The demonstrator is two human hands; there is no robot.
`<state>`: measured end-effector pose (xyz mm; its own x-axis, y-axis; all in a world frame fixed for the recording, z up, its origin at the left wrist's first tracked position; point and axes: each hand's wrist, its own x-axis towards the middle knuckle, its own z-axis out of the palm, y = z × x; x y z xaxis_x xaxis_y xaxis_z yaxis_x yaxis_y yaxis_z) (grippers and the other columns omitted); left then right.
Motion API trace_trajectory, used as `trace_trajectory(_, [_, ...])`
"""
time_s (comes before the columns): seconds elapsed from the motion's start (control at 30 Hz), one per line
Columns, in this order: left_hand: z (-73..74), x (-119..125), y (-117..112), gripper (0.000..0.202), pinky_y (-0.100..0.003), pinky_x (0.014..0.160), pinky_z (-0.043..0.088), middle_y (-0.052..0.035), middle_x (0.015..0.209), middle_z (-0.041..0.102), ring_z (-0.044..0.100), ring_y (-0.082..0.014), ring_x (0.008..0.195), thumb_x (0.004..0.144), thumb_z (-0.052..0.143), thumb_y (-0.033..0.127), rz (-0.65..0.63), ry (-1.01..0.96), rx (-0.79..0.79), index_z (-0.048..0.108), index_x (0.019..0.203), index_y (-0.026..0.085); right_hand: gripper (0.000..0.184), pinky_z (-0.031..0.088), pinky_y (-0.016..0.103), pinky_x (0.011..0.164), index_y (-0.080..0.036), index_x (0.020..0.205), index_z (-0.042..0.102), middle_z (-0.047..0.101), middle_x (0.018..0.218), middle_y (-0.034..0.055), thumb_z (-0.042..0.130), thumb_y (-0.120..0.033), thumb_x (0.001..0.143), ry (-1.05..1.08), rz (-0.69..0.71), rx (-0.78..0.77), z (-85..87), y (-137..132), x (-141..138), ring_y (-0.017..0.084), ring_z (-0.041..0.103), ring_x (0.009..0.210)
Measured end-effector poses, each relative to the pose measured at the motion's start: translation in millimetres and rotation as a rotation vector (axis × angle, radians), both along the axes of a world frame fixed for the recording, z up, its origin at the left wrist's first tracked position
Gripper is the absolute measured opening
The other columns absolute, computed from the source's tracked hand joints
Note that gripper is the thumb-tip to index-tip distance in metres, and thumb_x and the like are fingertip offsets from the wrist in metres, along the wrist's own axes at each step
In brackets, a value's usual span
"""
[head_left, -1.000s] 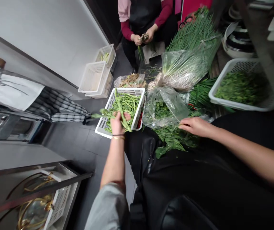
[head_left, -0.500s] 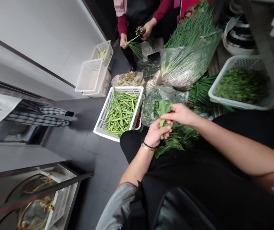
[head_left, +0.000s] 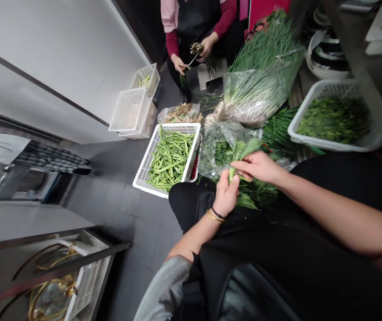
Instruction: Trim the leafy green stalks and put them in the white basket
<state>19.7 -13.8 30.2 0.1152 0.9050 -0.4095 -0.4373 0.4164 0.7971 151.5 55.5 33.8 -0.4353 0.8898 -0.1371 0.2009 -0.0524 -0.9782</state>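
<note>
Stalk point(head_left: 241, 152), leafy, in the pinch of left hand point(head_left: 226, 196) and right hand point(head_left: 259, 166), forearms point(head_left: 331, 211) aslant inward

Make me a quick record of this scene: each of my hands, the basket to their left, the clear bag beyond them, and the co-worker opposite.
Left hand: holding a leafy green stem near its lower end
Right hand: holding the same stem, beside the left
White basket: heaped with green stems
Clear bag: leafy greens inside
Co-worker: holding a bunch of green stalks with pale ends
</note>
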Motion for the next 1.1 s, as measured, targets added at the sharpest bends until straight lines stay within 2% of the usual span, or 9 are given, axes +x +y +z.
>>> trace_trajectory(0.1, [-2.6,-5,4,0.039,-0.016,0.034,0.008,0.0113,0.048,0.027,0.015,-0.0016,0.034,0.073,0.067,0.049,0.027,-0.118,-0.007,0.039,0.078,0.021,0.046,0.037,0.026,0.048,-0.017,0.059,0.058,0.058,0.052,0.0055,0.043,-0.05,0.087,-0.226,-0.084,0.389,-6.9,-19,-8,0.013,0.051,0.047])
trace_trajectory(0.17, [-4.4,-11,6,0.038,-0.015,0.034,0.006,0.0114,0.047,0.024,0.015,-0.0014,0.032,0.074,0.066,0.048,0.061,-0.176,-0.097,0.04,0.077,0.02,0.04,0.036,0.027,0.053,-0.017,0.07,0.064,0.063,0.066,0.0083,0.039,-0.042,0.089,-0.316,0.044,0.648,-11.8,-33,-6,0.015,0.055,0.057])
trace_trajectory(0.23, [-5.2,-16,7,0.036,-0.014,0.033,0.008,0.0109,0.048,0.026,0.019,-0.0016,0.032,0.075,0.066,0.046,0.063,-0.196,-0.133,0.042,0.078,0.019,0.035,0.035,0.026,0.055,-0.02,0.081,0.066,0.065,0.073,0.0074,0.04,-0.041,0.089,-0.381,0.203,0.737,-13.5,-41,4,0.016,0.057,0.063])
trace_trajectory(0.43, [-2.7,-11,5,0.032,-0.016,0.038,0.034,0.004,0.058,0.052,0.047,-0.0062,0.042,0.075,0.066,0.045,0.011,-0.064,0.04,0.054,0.083,0.017,0.038,0.033,0.024,0.053,-0.021,0.092,0.058,0.065,0.076,0.0028,0.046,-0.056,0.084,-0.584,0.163,0.492,-8.8,-23,14,0.015,0.058,0.061])
trace_trajectory(0.57, [-4.9,-15,2,0.036,-0.021,0.056,0.047,-0.0043,0.075,0.065,0.063,-0.0131,0.064,0.069,0.071,0.044,-0.063,0.012,-0.03,0.061,0.084,0.013,0.029,0.028,0.025,0.05,-0.021,0.084,0.057,0.064,0.067,0.0032,0.037,-0.041,0.091,-0.625,0.346,0.555,-18.1,-18,10,0.015,0.057,0.055])
trace_trajectory(0.67, [-7.5,-21,-4,0.04,-0.026,0.065,0.05,-0.0092,0.083,0.067,0.066,-0.0188,0.075,0.069,0.071,0.046,-0.201,-0.012,-0.119,0.066,0.087,0.011,0.025,0.027,0.025,0.047,-0.022,0.08,0.06,0.062,0.061,0.0021,0.052,-0.046,0.082,-0.629,0.498,0.477,-19.2,-17,28,0.016,0.055,0.051])
trace_trajectory(0.83, [-5.2,-20,-6,0.036,-0.026,0.072,0.049,-0.0119,0.107,0.065,0.063,-0.0219,0.095,0.072,0.069,0.045,-0.246,-0.003,-0.059,0.07,0.087,0.012,0.056,0.036,0.024,0.045,-0.019,0.118,0.055,0.061,0.061,-0.0014,0.058,-0.056,0.076,-0.131,0.381,-0.026,-2.6,-2,46,0.014,0.056,0.05])
trace_trajectory(0.97, [-2.9,-17,-3,0.036,-0.021,0.054,0.047,-0.008,0.081,0.065,0.063,-0.0145,0.066,0.074,0.067,0.045,-0.31,-0.035,-0.068,0.066,0.087,0.011,0.054,0.037,0.022,0.043,-0.013,0.117,0.054,0.052,0.05,-0.0057,0.058,-0.052,0.079,0.224,0.281,-0.159,-4.3,4,21,0.009,0.049,0.042])
trace_trajectory(1.1, [-3.0,-23,-1,0.032,-0.013,0.032,0.021,0.007,0.047,0.038,0.024,-0.0006,0.028,0.085,0.052,0.046,-0.296,-0.301,-0.133,0.054,0.077,0.015,0.038,0.037,0.021,0.042,-0.015,0.077,0.056,0.054,0.051,-0.0036,0.058,-0.053,0.08,0.274,0.153,-0.138,-20.7,-10,-1,0.007,0.047,0.039])
